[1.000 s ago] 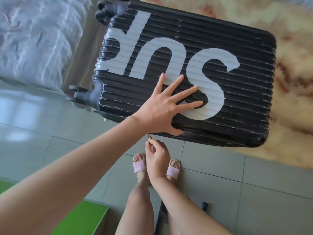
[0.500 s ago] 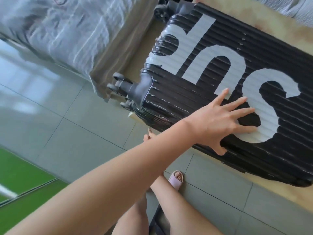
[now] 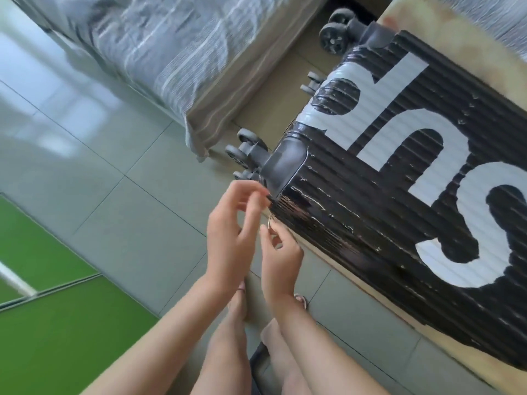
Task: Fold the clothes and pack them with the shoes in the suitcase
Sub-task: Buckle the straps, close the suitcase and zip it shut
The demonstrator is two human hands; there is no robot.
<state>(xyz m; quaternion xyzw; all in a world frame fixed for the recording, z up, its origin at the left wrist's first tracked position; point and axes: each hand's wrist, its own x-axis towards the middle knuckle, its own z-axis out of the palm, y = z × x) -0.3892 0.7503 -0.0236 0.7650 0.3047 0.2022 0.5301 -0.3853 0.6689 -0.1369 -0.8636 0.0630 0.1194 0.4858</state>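
The black ribbed hard-shell suitcase (image 3: 399, 218) lies flat and closed on the grey tiled floor (image 3: 128, 223), just beside the striped grey bed (image 3: 159, 52). It is likely rigid, bulky and slick, so it is best worked by its zip and lifted at the lid's edge. The left hand (image 3: 228, 232) hovers at the wheeled corner, fingers (image 3: 256, 192) half curled and apart; blur hides whether they pinch anything. The right hand (image 3: 281, 255) has thumb and forefinger clamped on a slim metal zip pull (image 3: 269, 222)
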